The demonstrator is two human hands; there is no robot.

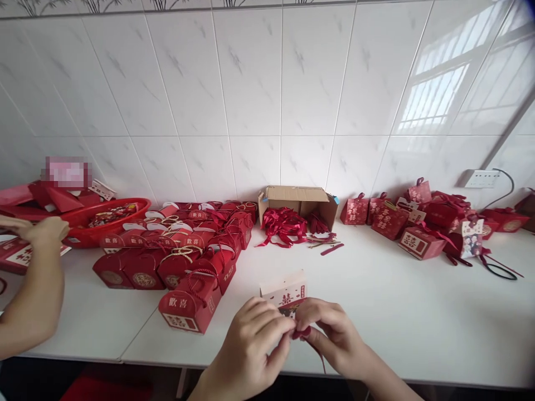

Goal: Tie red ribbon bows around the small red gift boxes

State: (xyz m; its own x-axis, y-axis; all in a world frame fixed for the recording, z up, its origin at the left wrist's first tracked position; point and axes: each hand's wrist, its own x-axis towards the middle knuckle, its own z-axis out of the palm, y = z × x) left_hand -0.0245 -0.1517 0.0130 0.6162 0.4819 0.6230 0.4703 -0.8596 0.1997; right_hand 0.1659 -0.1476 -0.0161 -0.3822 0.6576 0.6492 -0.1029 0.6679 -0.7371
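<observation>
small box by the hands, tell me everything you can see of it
The small box is card by its look, cream above with a red double character printed on its front and red lower down. It stands upright on the white table near the front edge. The left hand and right hand hide its lower part, pinching a red ribbon just in front; whether ribbon or fingers touch it cannot be told.
</observation>
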